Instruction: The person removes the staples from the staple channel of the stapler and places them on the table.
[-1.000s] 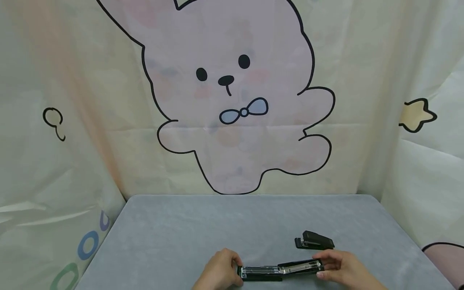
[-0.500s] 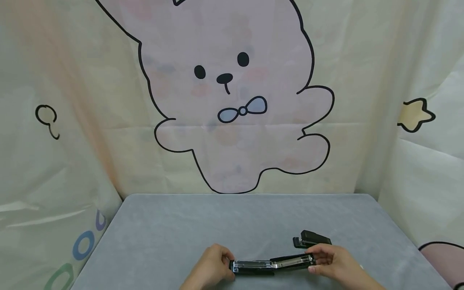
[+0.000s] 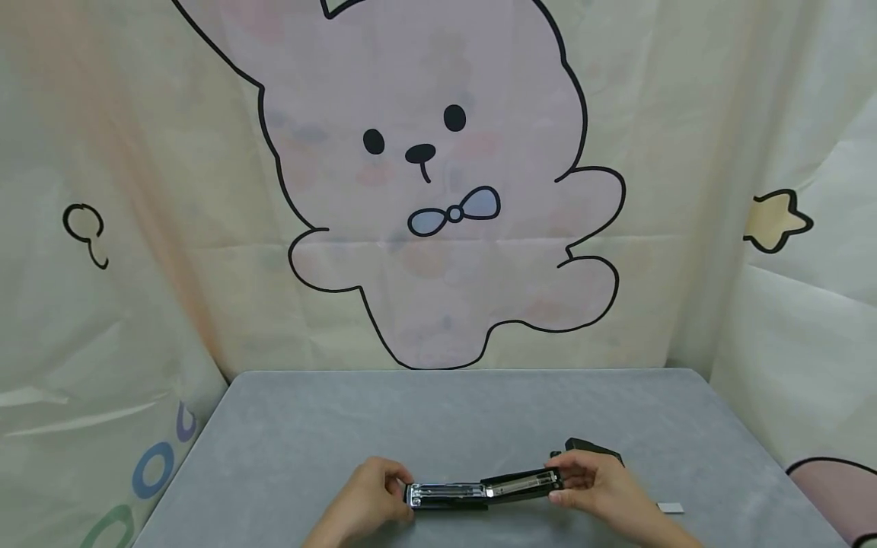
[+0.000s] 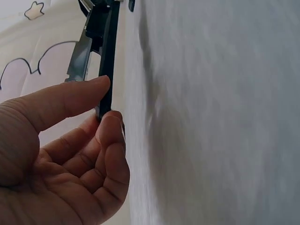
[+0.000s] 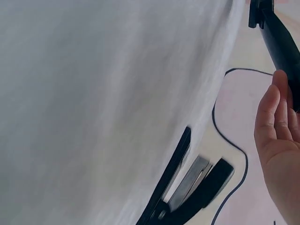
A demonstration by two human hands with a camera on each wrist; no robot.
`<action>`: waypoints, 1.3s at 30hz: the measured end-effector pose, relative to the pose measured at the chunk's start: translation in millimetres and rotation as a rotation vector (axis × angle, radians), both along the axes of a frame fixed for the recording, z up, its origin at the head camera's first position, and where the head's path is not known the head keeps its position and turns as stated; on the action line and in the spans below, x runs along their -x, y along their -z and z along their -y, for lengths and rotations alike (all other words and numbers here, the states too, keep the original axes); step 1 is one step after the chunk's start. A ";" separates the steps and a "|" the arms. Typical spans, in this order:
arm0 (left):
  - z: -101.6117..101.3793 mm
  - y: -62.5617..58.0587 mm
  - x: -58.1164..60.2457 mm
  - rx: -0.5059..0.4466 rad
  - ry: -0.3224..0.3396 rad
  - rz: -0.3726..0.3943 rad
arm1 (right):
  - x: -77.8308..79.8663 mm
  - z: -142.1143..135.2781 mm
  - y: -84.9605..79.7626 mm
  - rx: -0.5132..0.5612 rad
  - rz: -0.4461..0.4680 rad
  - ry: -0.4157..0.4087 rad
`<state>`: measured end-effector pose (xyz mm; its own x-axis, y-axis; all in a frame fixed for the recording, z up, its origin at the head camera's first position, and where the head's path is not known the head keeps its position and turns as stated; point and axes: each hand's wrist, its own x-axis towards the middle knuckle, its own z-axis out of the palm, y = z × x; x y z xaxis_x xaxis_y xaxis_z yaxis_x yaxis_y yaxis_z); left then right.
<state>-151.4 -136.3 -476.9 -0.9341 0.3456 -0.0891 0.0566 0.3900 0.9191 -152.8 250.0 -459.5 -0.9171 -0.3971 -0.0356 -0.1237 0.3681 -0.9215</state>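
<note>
Head: opened stapler point(image 3: 485, 491) spans left hand point(image 3: 366, 495) and right hand point(image 3: 599, 487), each pinching one end. Probably light, stiff, hinge loose; ends safest hold.

Left wrist: gap between stapler and tabletop point(image 4: 220, 112) clear here.

Right wrist: second stapler point(image 5: 199, 199) gapes, partly hidden in head view.

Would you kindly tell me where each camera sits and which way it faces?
Head: on the head, facing forward and down at the table; left hand and right hand show.
Left wrist: on that wrist, facing the opened stapler; only the left hand shows.
Right wrist: on that wrist, facing the second stapler; only the right hand shows.
Head and right wrist share that stapler.
</note>
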 end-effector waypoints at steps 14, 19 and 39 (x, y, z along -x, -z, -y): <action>46.0 1.3 3.5 0.007 -0.016 0.073 | 3.1 44.1 2.3 0.105 0.058 -0.021; 60.5 -1.0 5.7 -0.004 -0.030 0.078 | 7.2 62.1 0.0 0.128 0.055 -0.020; 128.2 3.0 15.0 -0.004 -0.075 0.098 | 22.2 137.4 -1.2 0.122 0.000 -0.012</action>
